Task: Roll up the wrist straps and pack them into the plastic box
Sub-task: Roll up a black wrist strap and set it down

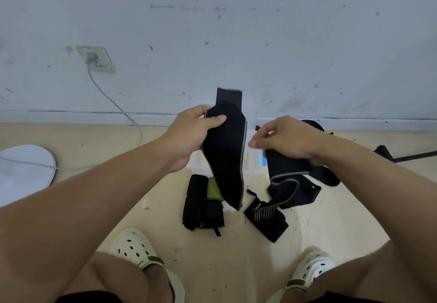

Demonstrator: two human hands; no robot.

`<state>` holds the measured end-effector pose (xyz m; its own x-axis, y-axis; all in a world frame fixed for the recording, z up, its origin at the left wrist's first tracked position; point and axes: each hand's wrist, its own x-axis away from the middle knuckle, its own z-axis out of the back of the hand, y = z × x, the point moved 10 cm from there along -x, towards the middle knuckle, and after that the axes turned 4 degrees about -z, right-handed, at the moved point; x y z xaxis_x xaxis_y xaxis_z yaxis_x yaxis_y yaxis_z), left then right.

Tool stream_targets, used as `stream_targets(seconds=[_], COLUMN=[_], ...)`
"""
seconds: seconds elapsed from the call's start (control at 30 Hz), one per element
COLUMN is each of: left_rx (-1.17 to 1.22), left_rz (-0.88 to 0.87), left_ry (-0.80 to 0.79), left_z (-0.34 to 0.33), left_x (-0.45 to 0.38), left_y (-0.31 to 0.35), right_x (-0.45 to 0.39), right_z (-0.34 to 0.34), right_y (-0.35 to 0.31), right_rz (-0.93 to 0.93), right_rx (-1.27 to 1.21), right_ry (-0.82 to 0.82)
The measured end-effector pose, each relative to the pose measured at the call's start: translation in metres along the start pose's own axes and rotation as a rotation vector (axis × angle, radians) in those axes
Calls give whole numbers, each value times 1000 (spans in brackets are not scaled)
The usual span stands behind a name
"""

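Pale clogs point(134, 246) frame the floor point(236, 267). Beyond them the left hand point(189, 135) grips a black strap point(224, 156) upright over the plastic box point(250, 158) — the right hand point(283, 139), beside the box, pinches another strap point(287, 164).

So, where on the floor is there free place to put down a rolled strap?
Bare floor lies left of the rolled straps, toward the white disc, and between the two shoes. Crowded: around the plastic box and the loose straps on the right.

Plastic box point(254, 161) on floor point(331, 220) before wall point(236, 31); rolled straps point(201, 205) in front of box.
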<state>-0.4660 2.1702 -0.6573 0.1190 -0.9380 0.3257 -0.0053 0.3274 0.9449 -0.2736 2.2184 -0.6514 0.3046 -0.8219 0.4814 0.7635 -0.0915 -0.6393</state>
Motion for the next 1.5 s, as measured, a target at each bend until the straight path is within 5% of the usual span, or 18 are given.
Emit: stream_targets(seconds=[0.23, 0.53, 0.77, 0.87, 1.2, 1.33, 1.5], left_rx=[-267, -149, -73, -83, 276, 328, 246], left_rz=[-69, -176, -146, -173, -22, -11, -23], left_ry=[24, -141, -151, -72, 244, 315, 378], left_z=[-4, -55, -60, -53, -1, 15, 31], left_x=[6, 25, 27, 27, 10, 3, 0], left_y=[-3, 8, 11, 12, 7, 8, 6], right_x=[8, 6, 1, -2, -28, -21, -29], right_z=[49, 47, 47, 44, -3, -29, -26], right_y=[-2, 5, 11, 6, 9, 4, 14], right_rz=[56, 39, 24, 30, -3, 66, -15], right_rx=[-674, -726, -747, -719, -649, -335, -325], right_ry=[367, 639, 655, 575, -55, -269, -198])
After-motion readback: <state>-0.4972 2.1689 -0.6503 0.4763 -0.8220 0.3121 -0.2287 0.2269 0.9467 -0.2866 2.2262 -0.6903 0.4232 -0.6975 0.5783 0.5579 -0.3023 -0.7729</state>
